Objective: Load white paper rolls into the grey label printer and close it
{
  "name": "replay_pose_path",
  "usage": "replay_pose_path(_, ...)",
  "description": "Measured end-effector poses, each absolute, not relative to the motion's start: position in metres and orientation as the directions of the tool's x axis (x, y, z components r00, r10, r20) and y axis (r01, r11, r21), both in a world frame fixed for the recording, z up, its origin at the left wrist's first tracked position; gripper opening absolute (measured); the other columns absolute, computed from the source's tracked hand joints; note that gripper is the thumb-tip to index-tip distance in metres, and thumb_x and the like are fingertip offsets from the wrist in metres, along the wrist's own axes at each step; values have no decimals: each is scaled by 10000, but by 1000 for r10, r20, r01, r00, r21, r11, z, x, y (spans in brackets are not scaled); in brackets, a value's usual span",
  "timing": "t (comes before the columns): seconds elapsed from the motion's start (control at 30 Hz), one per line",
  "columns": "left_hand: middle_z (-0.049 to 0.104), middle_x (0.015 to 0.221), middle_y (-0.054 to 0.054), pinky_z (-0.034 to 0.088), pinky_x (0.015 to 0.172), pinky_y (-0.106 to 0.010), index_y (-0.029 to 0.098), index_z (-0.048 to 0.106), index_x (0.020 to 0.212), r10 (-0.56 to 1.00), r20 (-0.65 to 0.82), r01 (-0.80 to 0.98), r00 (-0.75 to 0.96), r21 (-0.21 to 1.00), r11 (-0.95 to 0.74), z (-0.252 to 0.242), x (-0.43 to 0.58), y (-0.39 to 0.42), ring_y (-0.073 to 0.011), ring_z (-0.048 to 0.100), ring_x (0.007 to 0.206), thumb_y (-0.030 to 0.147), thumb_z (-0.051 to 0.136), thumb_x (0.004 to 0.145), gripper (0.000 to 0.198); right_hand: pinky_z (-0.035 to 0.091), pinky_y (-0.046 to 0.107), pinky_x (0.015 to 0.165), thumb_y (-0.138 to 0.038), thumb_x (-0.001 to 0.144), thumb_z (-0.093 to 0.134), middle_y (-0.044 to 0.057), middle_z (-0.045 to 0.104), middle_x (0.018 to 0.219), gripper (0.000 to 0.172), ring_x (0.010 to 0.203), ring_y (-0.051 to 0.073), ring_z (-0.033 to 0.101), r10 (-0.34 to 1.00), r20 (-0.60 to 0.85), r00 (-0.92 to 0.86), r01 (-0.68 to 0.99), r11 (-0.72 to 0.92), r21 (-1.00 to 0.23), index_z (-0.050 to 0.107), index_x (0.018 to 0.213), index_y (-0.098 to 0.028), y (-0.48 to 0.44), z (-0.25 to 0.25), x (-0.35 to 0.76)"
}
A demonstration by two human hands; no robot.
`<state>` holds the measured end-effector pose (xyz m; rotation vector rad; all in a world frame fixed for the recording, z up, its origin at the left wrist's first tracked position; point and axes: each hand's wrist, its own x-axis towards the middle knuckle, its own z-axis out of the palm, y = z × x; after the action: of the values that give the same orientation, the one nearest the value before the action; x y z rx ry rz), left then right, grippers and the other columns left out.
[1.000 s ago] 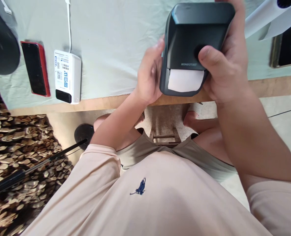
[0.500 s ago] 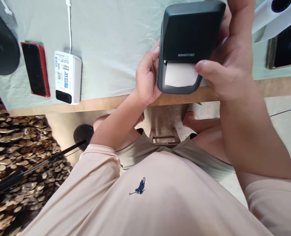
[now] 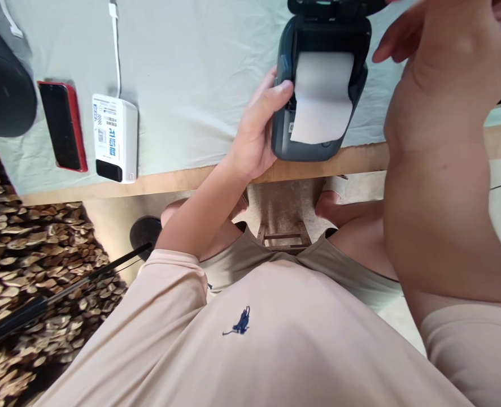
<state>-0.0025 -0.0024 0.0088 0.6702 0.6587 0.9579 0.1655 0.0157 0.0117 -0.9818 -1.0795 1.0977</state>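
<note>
A dark label printer (image 3: 279, 135) is in my left hand (image 3: 256, 127), tilted up above the table's front edge. My left thumb lies on its left rim, and the other fingers are hidden behind its body. The printer's lid (image 3: 335, 7) is swung up, partly cut off by the top of the view. Inside the printer sits a roll of white label paper (image 3: 323, 96), its loose end hanging over the front. My right hand (image 3: 411, 37) is beside the lid's right end, fingers bent loosely and apart. A fingertip seems to touch the lid at the picture's edge.
On the pale green tablecloth (image 3: 182, 73) lie a red-cased phone (image 3: 62, 127) and a white power bank (image 3: 114, 138) with a white cable (image 3: 115, 51). A dark rounded object (image 3: 4, 85) stands at far left. Below are stacked firewood (image 3: 42, 249) and a black stand (image 3: 142, 234).
The printer's lid has swung from closed to raised, uncovering the paper roll. My right hand has moved up and right, off the printer's front. My left hand keeps its hold.
</note>
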Motion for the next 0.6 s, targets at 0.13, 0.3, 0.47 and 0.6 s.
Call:
replay_pose_path(0.13,600,797,14,527,786,-244,202,535,882,883,-160,-555,442,724,409,8,-2,-2,-178,615,1072,209,399,829,147,344,28,556,-471,803,349,-48,537,918,417,716,-77,463,961,275,-41,463,262,-847,582,1009,-193,7,36,166)
replay_pose_path(0.3,613,812,26,532,841,-289,216,554,923,879,-239,-520,413,730,444,9,-2,-3,-192,619,1073,230,436,816,159,122,-82,502,-294,710,506,-35,457,738,314,699,-127,317,970,-39,-238,830,183,-528,574,1017,-304,2,60,164)
replay_pose_path(0.47,647,881,21,540,696,-204,287,586,882,861,-322,-451,393,748,486,9,-2,-4,-191,621,1055,276,532,753,141,124,-41,455,-313,662,540,-36,497,853,452,799,-71,391,968,-170,-182,867,77,-493,528,1114,-330,6,59,160)
replay_pose_path(0.6,625,896,37,542,795,-256,260,565,969,868,-293,-425,401,780,460,8,-2,-4,-193,593,1121,261,452,799,204,171,-106,484,-232,634,556,-90,525,942,429,910,-67,452,975,-139,-172,764,43,-644,563,1060,-281,3,64,160)
